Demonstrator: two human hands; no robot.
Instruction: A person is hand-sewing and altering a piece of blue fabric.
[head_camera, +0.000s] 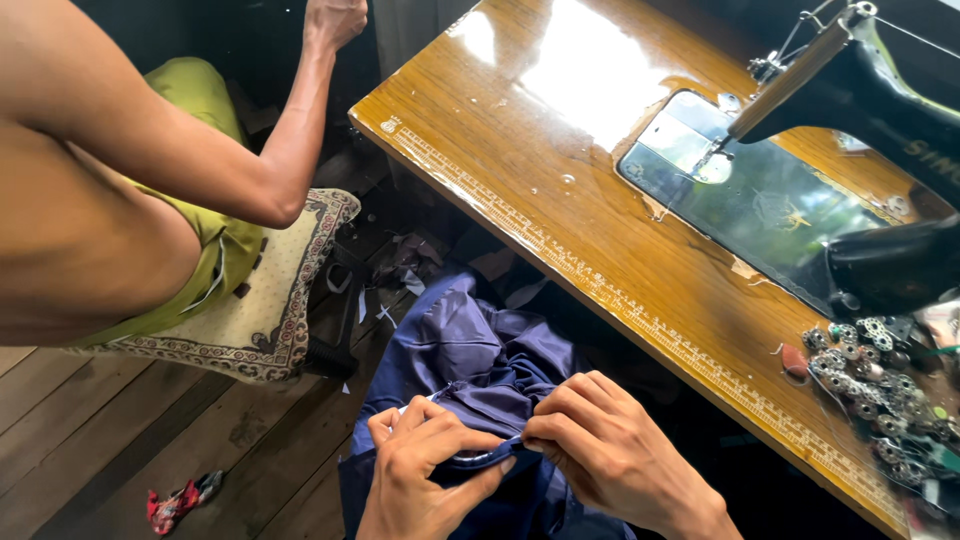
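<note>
Left hand (425, 470) and right hand (600, 450) pinch a fold of dark blue satin cloth (470, 350) between clenched fingers, held taut below the glossy wooden tabletop (560, 190), near a black sewing machine (870, 110).

The cloth (480, 360) lies below the table (560, 200), at its 7 o'clock. Both hands (520, 450) meet on it. The sewing machine (860, 150) sits on the table at 2 o'clock. Bobbins (880, 390) lie at 4 o'clock. Another person (110, 180) sits at 9 o'clock.
</note>
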